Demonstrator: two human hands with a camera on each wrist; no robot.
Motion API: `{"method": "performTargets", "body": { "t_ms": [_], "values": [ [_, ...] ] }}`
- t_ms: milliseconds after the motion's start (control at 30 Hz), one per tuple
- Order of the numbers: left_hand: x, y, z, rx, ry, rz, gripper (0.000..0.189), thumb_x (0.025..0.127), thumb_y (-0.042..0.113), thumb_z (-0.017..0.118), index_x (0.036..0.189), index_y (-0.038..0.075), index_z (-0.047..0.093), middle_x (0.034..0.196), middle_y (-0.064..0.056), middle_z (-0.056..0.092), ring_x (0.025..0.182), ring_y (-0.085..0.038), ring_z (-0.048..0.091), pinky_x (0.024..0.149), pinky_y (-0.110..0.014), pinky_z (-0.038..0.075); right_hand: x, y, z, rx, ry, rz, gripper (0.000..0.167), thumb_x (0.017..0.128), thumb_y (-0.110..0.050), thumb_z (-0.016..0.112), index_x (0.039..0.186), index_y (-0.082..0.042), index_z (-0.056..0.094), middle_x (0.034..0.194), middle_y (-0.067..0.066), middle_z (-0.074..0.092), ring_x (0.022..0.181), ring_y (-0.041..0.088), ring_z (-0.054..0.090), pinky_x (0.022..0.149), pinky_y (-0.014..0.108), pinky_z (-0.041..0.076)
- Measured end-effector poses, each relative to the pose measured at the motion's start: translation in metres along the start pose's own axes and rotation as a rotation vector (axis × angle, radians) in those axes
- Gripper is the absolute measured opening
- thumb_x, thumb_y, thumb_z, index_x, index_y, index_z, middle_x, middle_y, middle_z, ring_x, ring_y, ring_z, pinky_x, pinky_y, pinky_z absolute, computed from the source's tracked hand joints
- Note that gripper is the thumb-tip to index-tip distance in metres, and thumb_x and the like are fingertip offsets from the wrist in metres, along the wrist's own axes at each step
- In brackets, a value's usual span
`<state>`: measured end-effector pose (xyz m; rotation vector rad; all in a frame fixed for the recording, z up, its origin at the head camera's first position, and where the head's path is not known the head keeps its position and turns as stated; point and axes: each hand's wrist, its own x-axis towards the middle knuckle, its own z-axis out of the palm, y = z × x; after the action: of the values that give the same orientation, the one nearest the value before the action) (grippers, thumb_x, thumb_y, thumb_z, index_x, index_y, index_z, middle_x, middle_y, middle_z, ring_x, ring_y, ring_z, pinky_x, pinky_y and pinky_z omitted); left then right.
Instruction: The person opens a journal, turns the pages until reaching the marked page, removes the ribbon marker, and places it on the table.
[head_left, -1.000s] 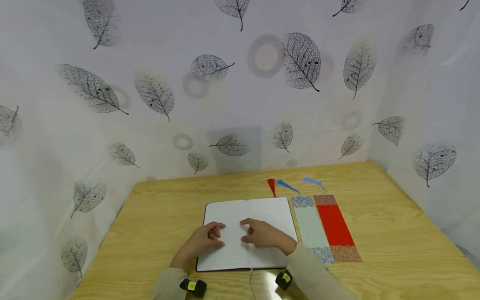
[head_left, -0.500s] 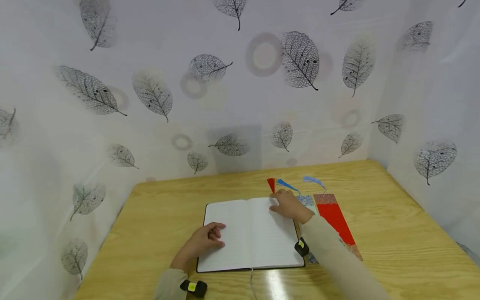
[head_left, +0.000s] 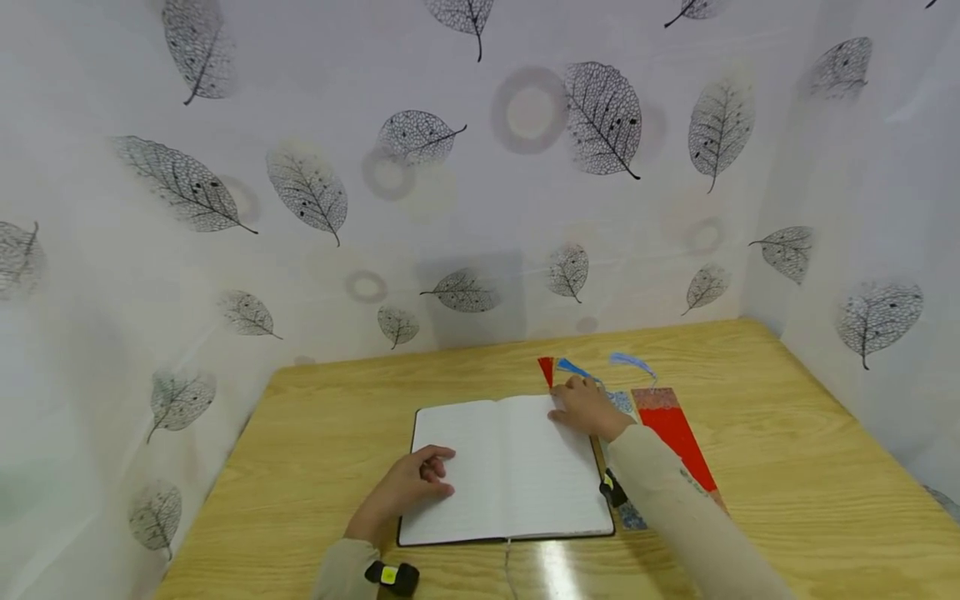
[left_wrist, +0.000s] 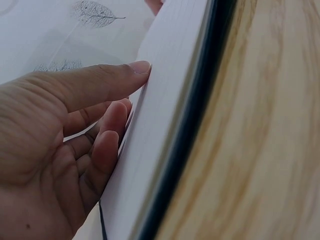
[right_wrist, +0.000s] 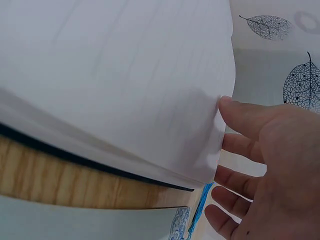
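Note:
An open notebook [head_left: 465,508] with blank-looking white pages and a dark cover lies on the table. My left hand [head_left: 411,485] rests on its left page; the left wrist view shows the thumb [left_wrist: 112,80] laid over the paper, other fingers loosely bent. At the far right corner is my right hand [head_left: 588,410]. In the right wrist view its thumb [right_wrist: 245,114] touches the page edge, with the other fingers spread loosely along that edge. Beyond the corner lies a red tassel [head_left: 547,370]. A pale bookmark [right_wrist: 100,222] with blue patterned ends is partly hidden under the right arm.
A red bookmark [head_left: 678,446] lies farther right, partly covered by the sleeve. A blue tassel [head_left: 576,367] and a lighter blue tassel [head_left: 632,361] spread toward the back. A thin ribbon [head_left: 511,567] trails from the notebook's near edge. Leaf-printed curtains [head_left: 480,208] enclose the wooden table.
My right hand has moved from near the notebook's centre fold to the far right corner, its arm now covering parts of both bookmarks. The left hand has stayed on the left page.

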<state>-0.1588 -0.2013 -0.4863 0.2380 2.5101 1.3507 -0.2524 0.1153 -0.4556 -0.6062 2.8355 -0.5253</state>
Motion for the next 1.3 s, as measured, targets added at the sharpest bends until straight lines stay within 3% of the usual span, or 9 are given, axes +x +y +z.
{"method": "performTargets", "body": {
  "t_ms": [400,533,700,833,1033,1167,1300],
  "values": [
    [0.001,-0.002,-0.001,-0.012,0.0,0.005,0.046,0.08,0.014,0.078,0.121,0.003,0.06,0.091,-0.002,0.054,0.079,-0.013,0.048,0.067,-0.019,0.04,-0.001,0.0,-0.001,-0.018,0.08,-0.041,0.039,0.094,-0.022,0.062,0.129,-0.004,0.059,0.131,0.024,0.051,0.122,0.049,0.041,0.099,0.064,0.033],
    [0.0,-0.002,-0.002,-0.025,-0.003,0.0,0.046,0.081,0.014,0.077,0.122,0.003,0.06,0.091,-0.003,0.054,0.079,-0.013,0.048,0.067,-0.019,0.04,0.0,0.004,0.002,0.024,0.113,-0.063,0.035,0.094,-0.019,0.063,0.125,-0.004,0.061,0.129,0.022,0.054,0.122,0.046,0.045,0.099,0.062,0.036],
    [0.0,-0.003,-0.002,-0.018,-0.013,0.005,0.045,0.082,0.017,0.076,0.122,0.004,0.06,0.092,-0.002,0.055,0.079,-0.013,0.048,0.068,-0.019,0.04,-0.003,0.012,-0.001,0.277,0.085,-0.091,0.035,0.096,-0.015,0.059,0.127,0.0,0.057,0.131,0.022,0.055,0.12,0.041,0.051,0.097,0.054,0.044],
    [-0.001,-0.004,-0.004,-0.014,-0.012,0.018,0.045,0.083,0.019,0.076,0.122,0.003,0.06,0.092,-0.003,0.056,0.079,-0.012,0.048,0.068,-0.019,0.039,-0.008,0.021,-0.005,0.462,0.03,-0.073,0.045,0.097,-0.021,0.057,0.135,0.002,0.049,0.131,0.025,0.051,0.113,0.038,0.054,0.087,0.047,0.05],
    [-0.001,-0.006,-0.005,-0.015,-0.023,0.008,0.045,0.083,0.02,0.076,0.122,0.004,0.06,0.092,-0.002,0.056,0.079,-0.012,0.048,0.068,-0.019,0.04,-0.016,0.028,-0.007,0.62,-0.033,-0.051,0.056,0.097,-0.026,0.058,0.142,0.003,0.039,0.128,0.022,0.053,0.115,0.033,0.052,0.085,0.04,0.05],
    [0.0,-0.005,-0.004,-0.028,-0.025,0.004,0.045,0.083,0.02,0.076,0.122,0.004,0.059,0.092,-0.002,0.056,0.08,-0.013,0.049,0.068,-0.019,0.04,-0.024,0.025,-0.008,0.696,-0.069,-0.064,0.053,0.096,-0.026,0.059,0.14,0.0,0.042,0.118,0.016,0.059,0.097,0.023,0.057,0.079,0.035,0.05],
    [0.001,-0.005,-0.004,-0.029,-0.021,-0.004,0.044,0.083,0.018,0.075,0.122,0.004,0.06,0.091,-0.002,0.056,0.08,-0.014,0.049,0.068,-0.019,0.04,-0.035,0.018,-0.013,0.755,-0.117,-0.08,0.062,0.097,-0.03,0.058,0.144,0.003,0.036,0.112,0.017,0.066,0.078,0.019,0.063,0.072,0.036,0.053]
  ]
}}
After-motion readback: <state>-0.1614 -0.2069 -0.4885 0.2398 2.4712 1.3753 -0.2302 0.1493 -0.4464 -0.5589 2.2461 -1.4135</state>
